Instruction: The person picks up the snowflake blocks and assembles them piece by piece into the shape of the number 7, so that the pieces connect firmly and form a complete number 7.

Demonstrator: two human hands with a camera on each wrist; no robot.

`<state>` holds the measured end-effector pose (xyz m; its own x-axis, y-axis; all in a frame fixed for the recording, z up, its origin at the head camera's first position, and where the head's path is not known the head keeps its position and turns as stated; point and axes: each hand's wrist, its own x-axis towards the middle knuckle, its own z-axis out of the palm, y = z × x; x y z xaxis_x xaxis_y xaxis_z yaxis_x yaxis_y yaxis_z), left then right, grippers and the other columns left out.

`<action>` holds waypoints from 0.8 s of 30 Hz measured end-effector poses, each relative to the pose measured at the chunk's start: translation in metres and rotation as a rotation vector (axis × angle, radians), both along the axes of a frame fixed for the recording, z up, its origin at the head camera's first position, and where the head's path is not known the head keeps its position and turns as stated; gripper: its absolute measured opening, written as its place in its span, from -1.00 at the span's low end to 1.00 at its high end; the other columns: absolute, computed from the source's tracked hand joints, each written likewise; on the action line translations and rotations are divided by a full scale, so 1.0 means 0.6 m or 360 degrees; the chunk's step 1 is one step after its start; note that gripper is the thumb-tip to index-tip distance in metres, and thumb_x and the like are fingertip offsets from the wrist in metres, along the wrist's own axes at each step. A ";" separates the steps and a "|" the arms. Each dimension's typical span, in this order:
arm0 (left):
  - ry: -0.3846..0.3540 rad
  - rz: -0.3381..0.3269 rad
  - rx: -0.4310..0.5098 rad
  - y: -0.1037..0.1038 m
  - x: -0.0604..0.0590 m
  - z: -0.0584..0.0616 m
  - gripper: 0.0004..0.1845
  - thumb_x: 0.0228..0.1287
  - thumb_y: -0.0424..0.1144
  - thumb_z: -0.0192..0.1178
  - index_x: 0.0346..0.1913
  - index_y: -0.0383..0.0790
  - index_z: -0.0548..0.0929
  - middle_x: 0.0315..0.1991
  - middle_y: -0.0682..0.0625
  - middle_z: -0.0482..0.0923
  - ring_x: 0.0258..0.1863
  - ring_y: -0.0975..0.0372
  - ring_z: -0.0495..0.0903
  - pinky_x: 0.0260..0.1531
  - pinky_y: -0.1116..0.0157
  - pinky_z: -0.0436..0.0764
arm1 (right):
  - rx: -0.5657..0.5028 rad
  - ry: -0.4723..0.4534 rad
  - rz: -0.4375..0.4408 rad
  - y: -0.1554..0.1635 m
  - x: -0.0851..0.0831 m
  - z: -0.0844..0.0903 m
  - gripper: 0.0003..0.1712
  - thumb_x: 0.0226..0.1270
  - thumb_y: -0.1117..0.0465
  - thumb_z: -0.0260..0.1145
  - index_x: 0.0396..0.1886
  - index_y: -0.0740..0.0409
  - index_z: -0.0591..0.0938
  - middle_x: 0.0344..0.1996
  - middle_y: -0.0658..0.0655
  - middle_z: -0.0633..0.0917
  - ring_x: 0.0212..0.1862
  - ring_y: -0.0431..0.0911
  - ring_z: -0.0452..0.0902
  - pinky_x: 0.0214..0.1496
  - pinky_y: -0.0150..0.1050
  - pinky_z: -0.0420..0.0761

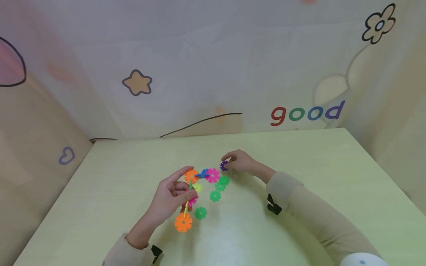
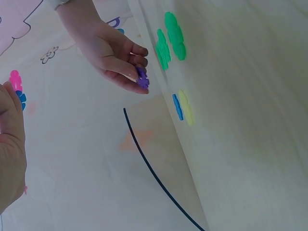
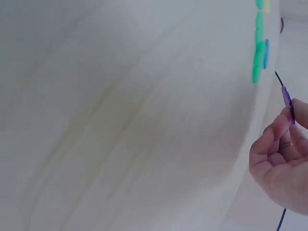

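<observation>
My left hand (image 1: 166, 199) grips a chain of slotted plastic snowflake discs raised off the table. An orange disc (image 1: 183, 222) hangs at its lower end, and another orange disc (image 1: 191, 173) sits at its upper corner. From that corner a blue link runs right to a pink disc (image 1: 212, 175). Fingers partly cover a second pink disc in the chain. My right hand (image 1: 243, 162) pinches a purple snowflake disc (image 3: 287, 100) between thumb and fingertips, right of the chain and apart from it. In the left wrist view, the purple disc (image 2: 143, 79) appears nearly edge-on.
Several loose green discs, one of them (image 1: 215, 195) near the middle, lie on the pale table (image 1: 299, 221). A yellow disc (image 2: 185, 108) and a blue disc (image 2: 178, 107) lie close together there. Behind the table hangs a printed cloth (image 1: 213, 74).
</observation>
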<state>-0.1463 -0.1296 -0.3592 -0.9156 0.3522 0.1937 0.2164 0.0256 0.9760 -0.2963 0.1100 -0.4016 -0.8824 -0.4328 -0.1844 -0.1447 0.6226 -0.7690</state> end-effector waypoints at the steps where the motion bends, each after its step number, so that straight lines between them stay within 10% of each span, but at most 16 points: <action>1: 0.0002 0.0004 0.0000 0.000 0.000 0.000 -0.34 0.14 -0.46 0.22 0.31 -0.36 0.23 -0.52 0.04 0.61 -0.71 0.27 0.44 -0.74 0.35 0.47 | -0.0016 -0.0010 -0.0002 0.002 0.001 0.001 -0.68 0.24 0.32 0.23 0.01 0.26 0.58 -0.25 0.15 0.62 -0.33 -0.09 0.45 -0.35 -0.34 0.49; 24: -0.0073 -0.0002 0.0091 0.005 -0.004 -0.003 -0.35 0.19 -0.42 0.19 0.33 -0.30 0.20 -0.52 0.03 0.59 -0.70 0.23 0.56 -0.67 0.38 0.51 | -0.0396 -0.0051 0.0118 0.046 0.075 0.056 -0.69 0.29 0.31 0.19 0.01 0.30 0.56 -0.41 0.12 0.64 -0.34 0.19 0.46 -0.28 -0.19 0.53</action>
